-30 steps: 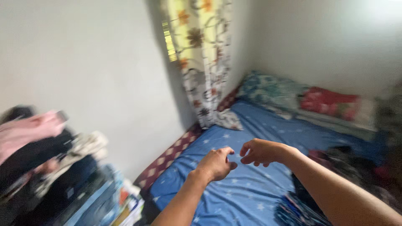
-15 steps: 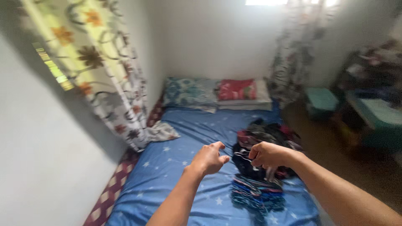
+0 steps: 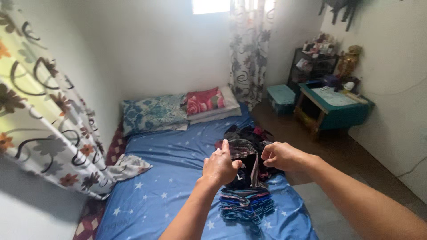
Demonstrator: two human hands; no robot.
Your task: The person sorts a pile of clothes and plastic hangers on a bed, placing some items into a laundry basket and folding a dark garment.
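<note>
Holding both hands over the bed (image 3: 169, 178), I see the dark garment (image 3: 249, 153) hanging at six o'clock between them, my right hand (image 3: 280, 156) closed on its edge, my left hand (image 3: 219, 166) loosely curled beside it.

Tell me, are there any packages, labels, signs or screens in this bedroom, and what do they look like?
No screens or signs show.
Small bottles and boxes: on the dark shelf in the far right corner, mixed colours, too small to tell apart.
Teal lidded plastic box: on the floor beside the teal table, rectangular.
</note>
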